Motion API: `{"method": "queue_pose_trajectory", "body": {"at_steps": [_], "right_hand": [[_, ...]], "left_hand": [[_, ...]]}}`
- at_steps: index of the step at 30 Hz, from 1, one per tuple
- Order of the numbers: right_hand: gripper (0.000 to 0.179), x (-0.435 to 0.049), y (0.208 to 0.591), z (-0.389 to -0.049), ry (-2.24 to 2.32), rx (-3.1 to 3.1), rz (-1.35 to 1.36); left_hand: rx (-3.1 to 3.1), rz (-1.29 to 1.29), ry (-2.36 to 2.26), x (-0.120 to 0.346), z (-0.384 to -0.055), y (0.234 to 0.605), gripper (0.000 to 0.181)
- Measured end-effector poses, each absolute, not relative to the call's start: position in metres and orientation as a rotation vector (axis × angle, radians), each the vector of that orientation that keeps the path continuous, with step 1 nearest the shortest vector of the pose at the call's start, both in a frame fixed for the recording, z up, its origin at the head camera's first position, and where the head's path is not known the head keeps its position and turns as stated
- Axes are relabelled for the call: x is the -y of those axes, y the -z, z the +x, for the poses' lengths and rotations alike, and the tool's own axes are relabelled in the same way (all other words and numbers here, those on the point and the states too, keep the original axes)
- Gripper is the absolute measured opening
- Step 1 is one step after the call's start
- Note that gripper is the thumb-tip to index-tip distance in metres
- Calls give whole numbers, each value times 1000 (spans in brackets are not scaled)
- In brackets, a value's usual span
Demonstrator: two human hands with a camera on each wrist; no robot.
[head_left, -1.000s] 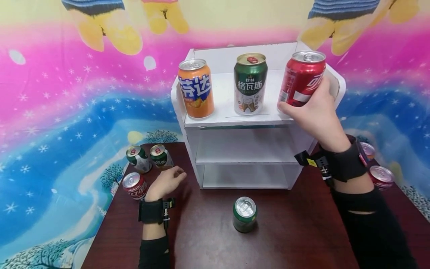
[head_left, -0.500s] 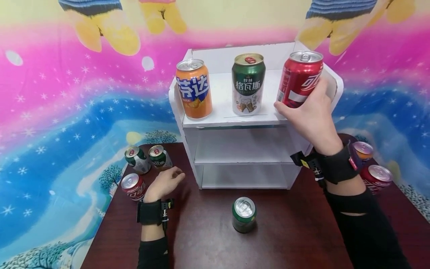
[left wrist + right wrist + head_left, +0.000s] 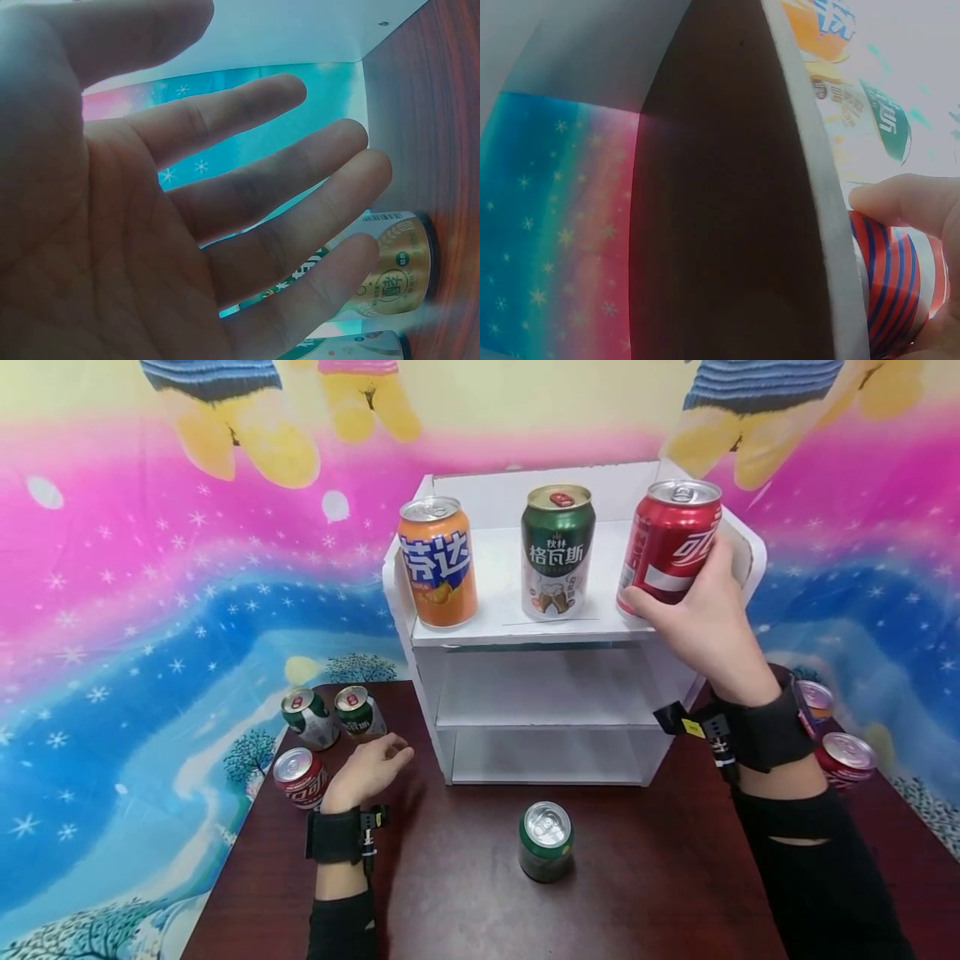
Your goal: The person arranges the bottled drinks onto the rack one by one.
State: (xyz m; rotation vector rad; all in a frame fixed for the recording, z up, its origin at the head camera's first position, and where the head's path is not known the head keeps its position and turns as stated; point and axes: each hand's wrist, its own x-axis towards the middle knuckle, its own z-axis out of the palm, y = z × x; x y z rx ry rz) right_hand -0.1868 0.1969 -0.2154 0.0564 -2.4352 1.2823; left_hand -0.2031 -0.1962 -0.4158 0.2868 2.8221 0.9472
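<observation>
A red cola can [image 3: 667, 547] stands at the right end of the top tier of a white shelf unit [image 3: 540, 633]. My right hand [image 3: 708, 622] grips it from the right side, thumb across its lower front. In the right wrist view, the thumb and part of the red can [image 3: 889, 277] show past the unit's edge. A green-and-white kvass can [image 3: 558, 556] is mid-tier, and an orange soda can [image 3: 438, 564] stands at the left end. Down on the table, my left hand [image 3: 367, 772] holds nothing, fingers extended in the left wrist view, near a kvass can [image 3: 360, 712].
Left on the brown table [image 3: 465, 893] are another kvass can [image 3: 311, 722] and a red cola can [image 3: 302, 781]. A green can [image 3: 546, 847] stands before the unit. At right are a red can [image 3: 846, 758] and an orange-sided can [image 3: 816, 700]. A printed cloth [image 3: 187, 610] hangs behind.
The red cola can and my right hand have shifted very slightly left on the top tier. My left hand stays where it was.
</observation>
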Motion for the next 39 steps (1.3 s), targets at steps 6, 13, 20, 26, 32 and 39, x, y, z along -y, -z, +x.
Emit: {"method": "queue_pose_trajectory", "body": {"at_steps": [6, 13, 20, 26, 32, 39], "right_hand": [[94, -195, 219, -189, -1211, 2435, 8], [93, -190, 219, -191, -1160, 2423, -54], [94, -189, 218, -192, -1169, 2426, -37], [90, -193, 217, -190, -1273, 2406, 25], [91, -193, 217, -191, -1257, 2423, 19], [91, -190, 219, -193, -1164, 2414, -26]], "left_hand": [[-2813, 285, -949, 197, -202, 417, 33], [-2819, 284, -940, 196, -203, 415, 32], [-2815, 283, -937, 195, -204, 417, 32], [-2820, 294, -937, 196, -204, 416, 32], [-2820, 296, -921, 195, -205, 416, 32], [-2823, 294, -923, 194, -205, 416, 33]]}}
